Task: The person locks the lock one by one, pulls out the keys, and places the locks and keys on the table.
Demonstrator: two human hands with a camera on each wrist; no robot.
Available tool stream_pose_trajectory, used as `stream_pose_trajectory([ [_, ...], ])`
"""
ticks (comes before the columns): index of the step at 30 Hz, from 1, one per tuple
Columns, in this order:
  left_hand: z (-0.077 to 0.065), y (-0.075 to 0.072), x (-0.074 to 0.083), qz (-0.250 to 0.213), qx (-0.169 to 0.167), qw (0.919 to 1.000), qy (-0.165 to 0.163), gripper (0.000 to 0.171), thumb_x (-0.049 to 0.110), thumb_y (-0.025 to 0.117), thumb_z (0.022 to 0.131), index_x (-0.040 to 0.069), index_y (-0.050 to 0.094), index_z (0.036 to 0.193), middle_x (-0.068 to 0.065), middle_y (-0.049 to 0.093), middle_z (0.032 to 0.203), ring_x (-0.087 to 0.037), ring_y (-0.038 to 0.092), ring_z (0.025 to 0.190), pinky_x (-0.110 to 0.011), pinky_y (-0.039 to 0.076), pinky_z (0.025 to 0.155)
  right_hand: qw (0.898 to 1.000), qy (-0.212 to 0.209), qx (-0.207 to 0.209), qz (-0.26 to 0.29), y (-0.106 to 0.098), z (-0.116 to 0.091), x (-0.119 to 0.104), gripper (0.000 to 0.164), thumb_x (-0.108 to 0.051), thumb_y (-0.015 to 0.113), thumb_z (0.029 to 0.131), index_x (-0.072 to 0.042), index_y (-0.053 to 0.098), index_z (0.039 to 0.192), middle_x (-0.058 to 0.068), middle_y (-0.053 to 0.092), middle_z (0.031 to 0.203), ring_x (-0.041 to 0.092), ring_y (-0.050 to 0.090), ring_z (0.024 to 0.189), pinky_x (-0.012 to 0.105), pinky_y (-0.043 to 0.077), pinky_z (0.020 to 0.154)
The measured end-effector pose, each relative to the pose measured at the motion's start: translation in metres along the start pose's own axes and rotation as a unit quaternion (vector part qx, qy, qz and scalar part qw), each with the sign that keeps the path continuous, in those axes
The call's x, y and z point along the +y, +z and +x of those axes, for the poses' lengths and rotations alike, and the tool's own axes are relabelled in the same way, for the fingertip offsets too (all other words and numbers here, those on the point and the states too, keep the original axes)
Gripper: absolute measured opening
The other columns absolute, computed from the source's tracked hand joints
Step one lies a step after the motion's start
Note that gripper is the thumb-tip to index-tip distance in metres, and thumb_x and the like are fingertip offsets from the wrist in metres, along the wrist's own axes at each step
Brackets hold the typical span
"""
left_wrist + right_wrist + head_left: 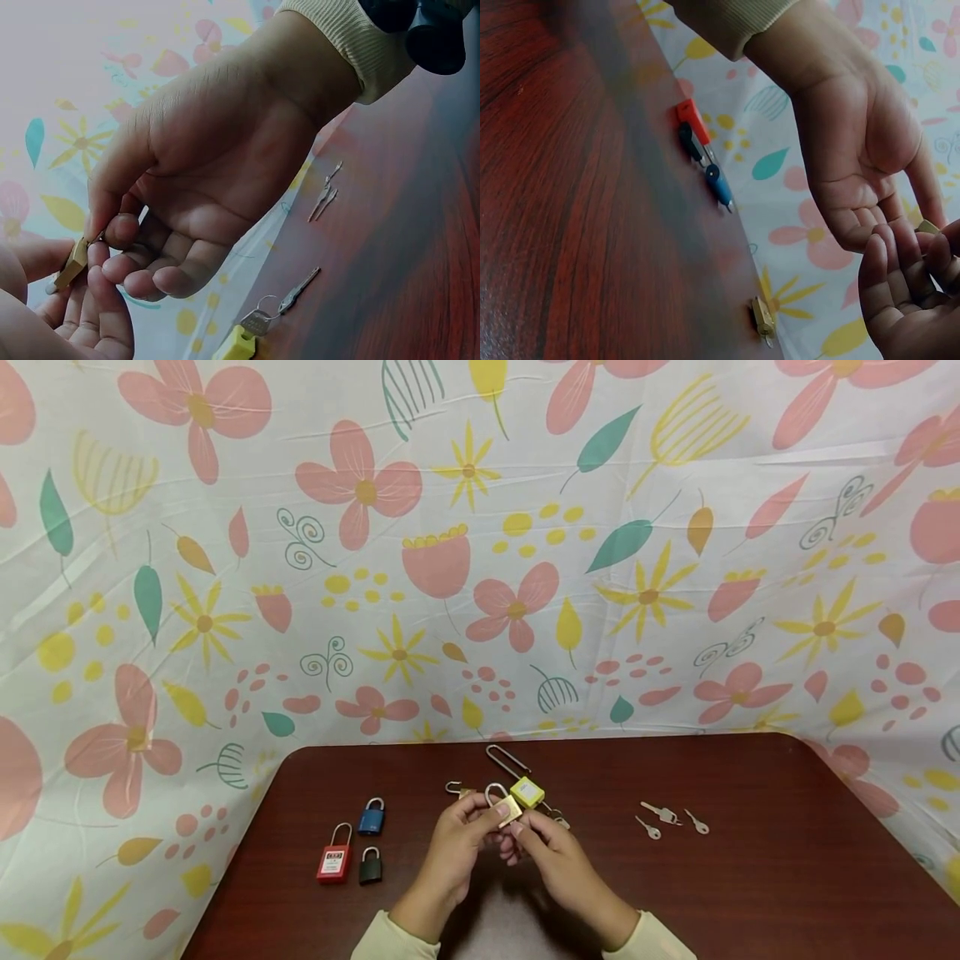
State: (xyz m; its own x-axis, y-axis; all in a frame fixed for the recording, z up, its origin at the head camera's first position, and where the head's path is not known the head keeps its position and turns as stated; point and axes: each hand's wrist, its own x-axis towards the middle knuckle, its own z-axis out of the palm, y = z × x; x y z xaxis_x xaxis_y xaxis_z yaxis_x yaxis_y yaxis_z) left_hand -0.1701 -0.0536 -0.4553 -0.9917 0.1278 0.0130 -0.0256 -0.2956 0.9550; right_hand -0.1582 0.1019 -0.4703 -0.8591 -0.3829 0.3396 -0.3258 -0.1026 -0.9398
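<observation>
In the head view a small brass padlock [511,811] is held above the table, its shackle pointing up. My left hand [456,852] grips its body between thumb and fingers. At the padlock's lower edge, my right hand [564,867] pinches a small key [98,237], mostly hidden by the fingertips. Both hands nearly touch. Just behind them lies a yellow padlock [528,792] with a long shackle, and keys on a ring [558,817] beside it. Another brass padlock [467,792] is partly hidden behind the left hand.
To the left on the dark wooden table [787,860] stand a blue padlock [371,821], a red padlock [333,863] and a black padlock [371,869]. Several loose keys [663,812] lie on the right. A flowered cloth [517,543] hangs behind the table.
</observation>
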Motion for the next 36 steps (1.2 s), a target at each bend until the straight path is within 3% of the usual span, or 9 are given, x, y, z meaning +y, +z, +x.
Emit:
stream_pose_trajectory([
  [14, -0.0010, 0.0017, -0.0009, -0.003, 0.005, 1.0000, -0.005, 0.022, 0.012, 0.069, 0.086, -0.003, 0.059, 0.098, -0.005, 0.063, 0.080, -0.015, 0.059, 0.071, -0.026, 0.049, 0.066, 1.000, -0.008, -0.008, 0.002, -0.0014, -0.0008, 0.0003, 0.020, -0.001, 0.038, 0.102, 0.010, 0.052, 0.092, 0.026, 0.058, 0.088, 0.039, 0.057, 0.079, 0.049, 0.051, 0.069],
  [32, -0.0025, 0.0030, 0.0005, -0.025, -0.002, 0.9997, -0.002, 0.021, 0.009, 0.068, 0.085, -0.005, 0.057, 0.098, -0.005, 0.062, 0.079, -0.014, 0.058, 0.067, -0.024, 0.048, 0.063, 1.000, -0.028, -0.003, -0.006, -0.0025, -0.0003, 0.0017, 0.020, -0.003, 0.039, 0.101, 0.008, 0.052, 0.091, 0.024, 0.058, 0.088, 0.033, 0.059, 0.083, 0.049, 0.051, 0.074],
  [36, -0.0015, 0.0017, -0.0003, -0.027, -0.005, 0.9996, -0.005, 0.019, 0.008, 0.067, 0.086, -0.004, 0.057, 0.098, -0.005, 0.062, 0.078, -0.015, 0.058, 0.066, -0.025, 0.049, 0.063, 0.999, -0.043, -0.004, -0.004, -0.0020, -0.0007, 0.0024, 0.020, 0.000, 0.038, 0.101, 0.008, 0.052, 0.089, 0.024, 0.058, 0.089, 0.031, 0.059, 0.085, 0.044, 0.051, 0.075],
])
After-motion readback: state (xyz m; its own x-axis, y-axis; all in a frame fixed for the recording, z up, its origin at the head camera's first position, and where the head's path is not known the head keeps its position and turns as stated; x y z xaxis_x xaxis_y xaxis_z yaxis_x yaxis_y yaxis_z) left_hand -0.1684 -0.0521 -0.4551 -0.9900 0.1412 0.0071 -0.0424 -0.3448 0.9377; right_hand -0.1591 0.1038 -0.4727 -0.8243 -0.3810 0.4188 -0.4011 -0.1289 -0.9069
